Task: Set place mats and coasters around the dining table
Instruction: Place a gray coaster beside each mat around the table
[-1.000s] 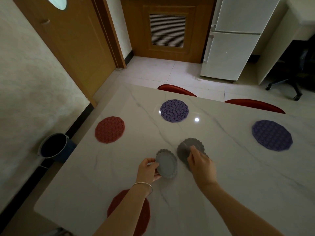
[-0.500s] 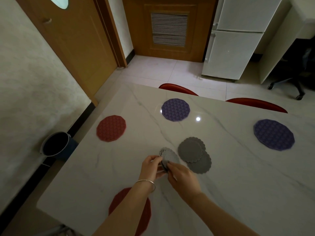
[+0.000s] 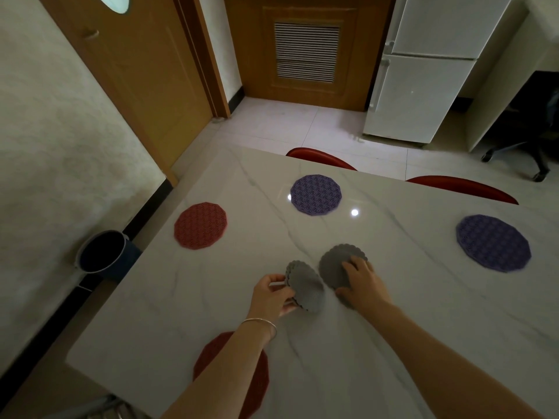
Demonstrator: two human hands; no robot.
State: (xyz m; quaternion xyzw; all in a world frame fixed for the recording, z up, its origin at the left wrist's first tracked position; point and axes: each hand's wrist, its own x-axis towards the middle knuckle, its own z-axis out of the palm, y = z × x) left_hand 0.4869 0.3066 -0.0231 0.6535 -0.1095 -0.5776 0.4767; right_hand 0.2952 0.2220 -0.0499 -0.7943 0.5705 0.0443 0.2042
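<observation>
head view | looks forward-down | close over table (image 3: 393, 328)

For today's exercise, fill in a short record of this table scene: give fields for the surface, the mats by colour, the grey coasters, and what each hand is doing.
Surface: white marble table
Red mats: two, far-left one, near one partly under the left forearm
Purple mats: two, far one, right one
Grey coasters: small stack held tilted; others lying flat
Left hand: grips the stack
Right hand: rests on the flat coasters

Bare marble table (image 3: 393, 297) btwn purple mat (image 3: 493, 242) & grey coasters (image 3: 338, 267); chairs (image 3: 320, 157) prob. block far edge.
</observation>
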